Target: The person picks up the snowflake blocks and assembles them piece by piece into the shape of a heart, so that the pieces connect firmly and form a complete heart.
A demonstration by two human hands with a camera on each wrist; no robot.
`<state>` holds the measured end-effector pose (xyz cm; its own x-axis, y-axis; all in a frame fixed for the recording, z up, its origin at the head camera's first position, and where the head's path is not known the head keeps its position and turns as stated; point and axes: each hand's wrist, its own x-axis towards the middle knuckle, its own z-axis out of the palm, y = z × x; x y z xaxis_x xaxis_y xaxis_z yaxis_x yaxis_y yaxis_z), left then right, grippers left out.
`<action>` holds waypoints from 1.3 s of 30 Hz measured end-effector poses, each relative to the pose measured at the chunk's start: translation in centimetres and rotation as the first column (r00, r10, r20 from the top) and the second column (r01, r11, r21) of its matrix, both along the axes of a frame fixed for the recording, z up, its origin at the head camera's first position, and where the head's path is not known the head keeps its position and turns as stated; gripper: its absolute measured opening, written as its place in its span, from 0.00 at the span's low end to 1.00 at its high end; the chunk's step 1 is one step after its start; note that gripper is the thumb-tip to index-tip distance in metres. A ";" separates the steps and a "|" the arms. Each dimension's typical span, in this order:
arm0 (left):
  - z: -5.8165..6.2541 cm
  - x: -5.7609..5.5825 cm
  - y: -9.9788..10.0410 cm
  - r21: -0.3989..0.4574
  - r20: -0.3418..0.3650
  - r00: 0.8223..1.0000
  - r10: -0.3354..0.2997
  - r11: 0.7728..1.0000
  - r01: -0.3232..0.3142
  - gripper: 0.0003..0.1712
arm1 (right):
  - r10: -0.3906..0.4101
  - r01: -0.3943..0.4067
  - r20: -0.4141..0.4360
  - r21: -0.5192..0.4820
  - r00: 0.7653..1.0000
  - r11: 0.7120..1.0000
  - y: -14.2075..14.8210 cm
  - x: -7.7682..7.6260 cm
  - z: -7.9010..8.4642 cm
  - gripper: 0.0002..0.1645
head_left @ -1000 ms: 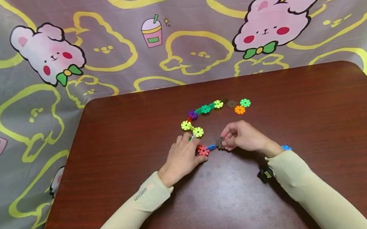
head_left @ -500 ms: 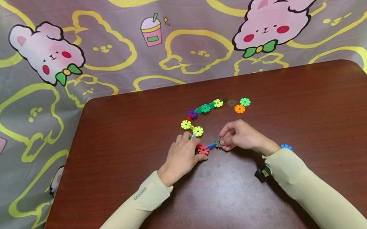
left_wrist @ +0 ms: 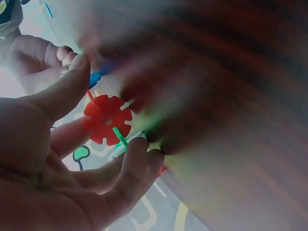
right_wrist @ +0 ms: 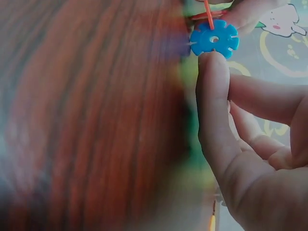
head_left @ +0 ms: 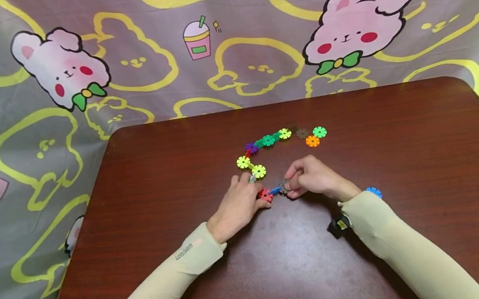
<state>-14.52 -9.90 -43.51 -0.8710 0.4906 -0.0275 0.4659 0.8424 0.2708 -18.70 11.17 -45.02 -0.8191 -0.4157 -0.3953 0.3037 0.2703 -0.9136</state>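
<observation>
A chain of notched plastic snowflake discs curves across the table. My left hand (head_left: 237,203) grips the near end of it around the red disc (head_left: 265,196), and its fingers curl at a green disc (left_wrist: 120,137) and a white one in the left wrist view. Slotted edge-on beside the red disc is a blue disc (right_wrist: 214,39). Thumb and forefinger of my right hand (head_left: 315,179) pinch a grey-brown disc (head_left: 282,186) right at the blue one's edge. That disc is mostly hidden by the thumb in the right wrist view.
Behind the hands the chain continues through yellow discs (head_left: 258,171), a purple disc (head_left: 251,148) and green discs (head_left: 268,140). An orange disc (head_left: 312,141) and a light green disc (head_left: 319,132) lie at the back. Another blue disc (head_left: 374,193) lies beside the right wrist.
My right hand has moved slightly left with the grey-brown disc, closer against the blue disc. The left hand stays almost where it was.
</observation>
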 end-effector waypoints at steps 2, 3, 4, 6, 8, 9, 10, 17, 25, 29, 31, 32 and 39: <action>-0.1 0.0 0.0 -0.005 -0.021 1.000 -0.021 1.000 0.021 0.14 | -0.008 0.008 0.025 -0.018 1.000 1.000 -0.1 0.0 0.0 0.12; -0.2 0.0 -0.1 -0.004 -0.026 0.999 -0.028 1.000 0.028 0.14 | -0.010 0.011 0.034 -0.027 0.999 1.000 -0.1 0.1 0.0 0.12; -0.2 0.1 -0.1 -0.001 -0.029 0.999 -0.032 0.999 0.032 0.14 | -0.014 0.015 0.045 -0.033 0.999 0.999 -0.1 0.1 0.0 0.12; -0.3 0.1 -0.1 0.006 -0.035 0.999 -0.041 0.999 0.041 0.14 | -0.016 0.019 0.059 -0.041 0.998 0.999 -0.2 0.1 0.0 0.12; -0.4 0.2 -0.1 0.010 -0.040 0.998 -0.049 0.999 0.050 0.13 | -0.018 0.020 0.066 -0.043 0.998 0.999 -0.2 0.2 0.0 0.12; -0.5 0.2 -0.1 0.010 -0.042 0.998 -0.053 0.999 0.053 0.13 | -0.016 0.019 0.069 -0.047 0.997 0.999 -0.2 0.2 -0.1 0.12; -0.5 0.3 -0.1 0.011 -0.042 0.998 -0.053 0.998 0.054 0.13 | -0.015 0.019 0.072 -0.050 0.997 0.999 -0.3 0.2 -0.2 0.12; -0.4 0.3 -0.1 0.002 -0.013 1.000 -0.007 1.000 0.007 0.13 | -0.018 0.021 0.068 -0.038 0.998 0.999 -0.3 0.2 -0.3 0.14; -0.1 0.3 -0.4 -0.025 0.042 0.997 0.064 0.998 -0.063 0.16 | 0.081 -0.062 -0.107 0.165 0.991 0.984 0.8 0.2 0.8 0.15; 0.0 0.3 -0.6 -0.018 0.068 0.995 0.074 0.997 -0.073 0.18 | 0.151 -0.085 -0.214 0.289 0.965 0.954 3.0 -0.1 1.5 0.19; 0.0 0.2 -0.7 -0.020 0.077 0.994 0.083 0.996 -0.082 0.18 | 0.175 -0.086 -0.244 0.336 0.954 0.938 4.5 -0.3 1.9 0.20; 0.0 0.2 -0.8 -0.021 0.078 0.993 0.087 0.996 -0.086 0.19 | 0.183 -0.084 -0.255 0.354 0.949 0.931 5.3 -0.4 2.1 0.20; 0.2 0.0 -1.3 -0.016 0.082 0.991 0.110 0.994 -0.110 0.23 | 0.267 -0.068 -0.328 0.510 0.906 0.858 10.8 -0.1 3.4 0.21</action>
<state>-14.48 -11.21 -43.35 -0.9142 0.3912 -0.1061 0.3468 0.8904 0.2947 -18.85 21.95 -41.66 -0.8790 -0.4013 -0.2574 -0.1246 0.7144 -0.6886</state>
